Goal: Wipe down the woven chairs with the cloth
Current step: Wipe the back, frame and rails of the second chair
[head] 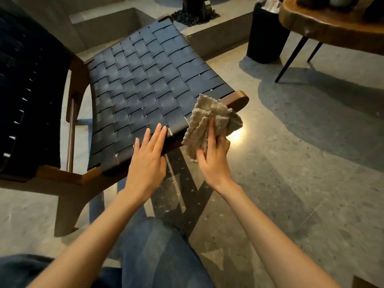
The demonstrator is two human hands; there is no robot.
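Gripping the crumpled cloth (209, 123) in your right hand (214, 156) at the chair (141, 84) seat's front edge, mid-frame, you lay your left hand (146, 161) flat beside it, fingers released.

Under me the floor (311, 204) is polished grey stone with dark speckles, and one bright spot of warm light (239, 136) glares off it. Long soft shadows cross it to my right. Ahead runs a low concrete ledge (218, 32) holding dark pebbles (187, 17). At the upper right I see a thick live-edge wooden bench (332, 23) on thin, splayed black legs (291, 59), with dim, blurred things on top. A black cylindrical bin (266, 38) stands just beside it, near the ledge
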